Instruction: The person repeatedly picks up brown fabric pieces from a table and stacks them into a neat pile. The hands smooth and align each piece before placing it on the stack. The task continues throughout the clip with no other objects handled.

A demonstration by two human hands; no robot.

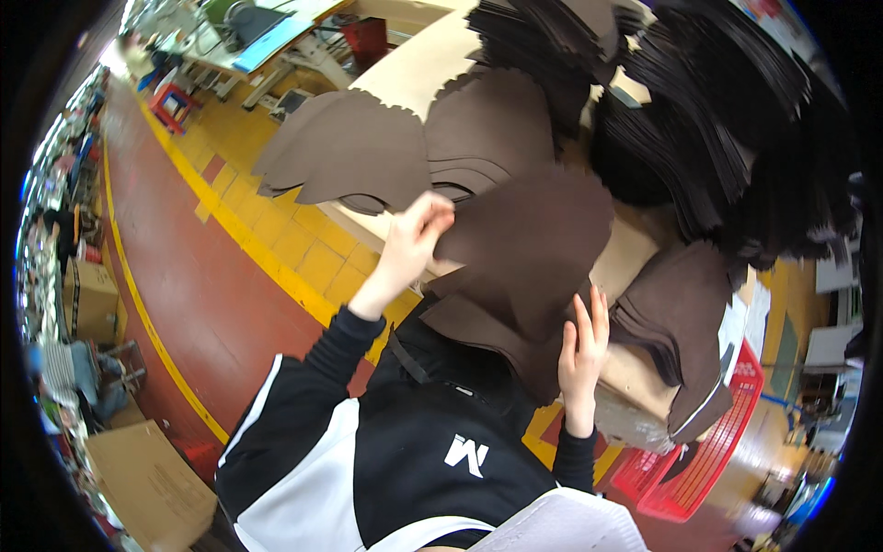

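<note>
A dark brown cut panel of sheet material (533, 239), with a rounded upper edge, lies in front of me over the near edge of the table. My left hand (412, 247) is closed at its left edge, fingers curled and seeming to pinch it; the fingertips are partly hidden. On the right, my right hand (582, 345) is open, fingers stretched upward beside the panel's lower right edge. More brown panels (487, 327) hang below it toward my lap. Beyond my left hand, fanned lighter brown panels (345, 152) and another stack (492, 124) with scalloped edges lie overlapping.
Tall dark stacks of panels (699, 101) fill the table's far right. Another brown stack (676, 304) lies near my right hand, above a red plastic basket (708, 460). At left are a walkway (184, 267), a cardboard box (152, 483) and a red stool (172, 106).
</note>
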